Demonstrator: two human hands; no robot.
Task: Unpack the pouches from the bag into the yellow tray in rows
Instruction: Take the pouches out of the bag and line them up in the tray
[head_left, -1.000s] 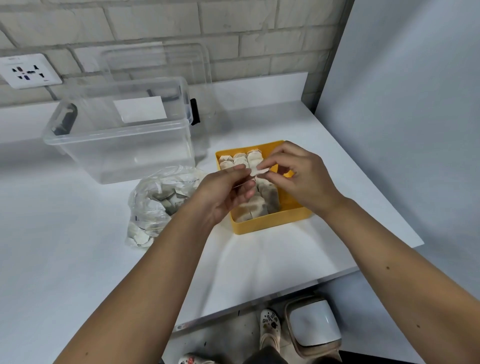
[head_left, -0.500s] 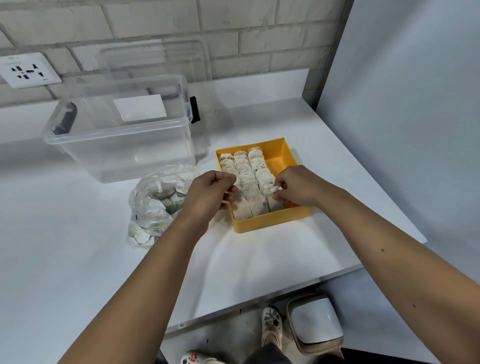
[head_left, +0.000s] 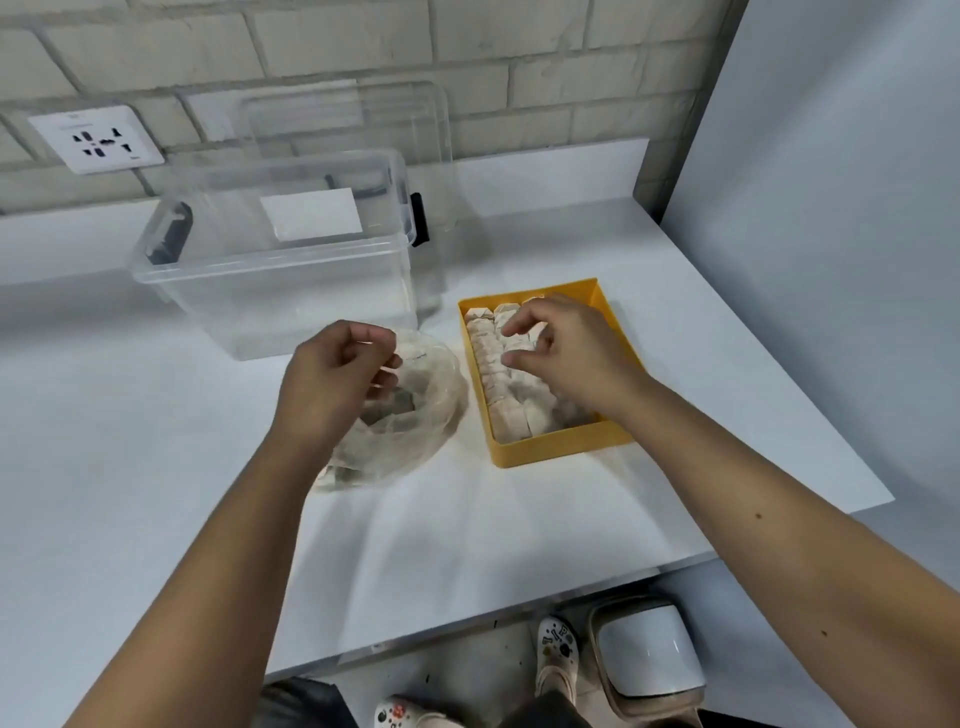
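Yellow tray (head_left: 563, 451) near the right edge of the tabletop (head_left: 467, 545), and it's filling up nicely. Pale pouches (head_left: 485, 358) are packed tight in rows, running from its far wall to its near wall along the left side. I count two rows plainly and what looks like a third under the right hand (head_left: 571, 348). The hand covers much of that one, so I won't swear to how full it is. Bare yellow floor shows along the tray's right wall, so there's room for more there, I'd say.

Right hand hovers low over the middle of the tray, fingers loosely curled. Thumb and forefinger are apart, with nothing between them that I can see. My guess is it's tidying a row.

Left hand (head_left: 332, 379) is over the mouth of the bag (head_left: 415, 431), which lies just left of the tray, and its fingers bend toward the opening. Whether it's pinching the film or a pouch, I can't tell from here.

And the bag is far from spent: a heap of pouches shows through the clear plastic. My read is that the tray is well past half full. One strip is left to fill, and the bag may hold more stock than that strip will take.

Behind the bag, toward the far left, a clear box (head_left: 291, 280) stands open, its lid (head_left: 363, 114) leaning on the wall.
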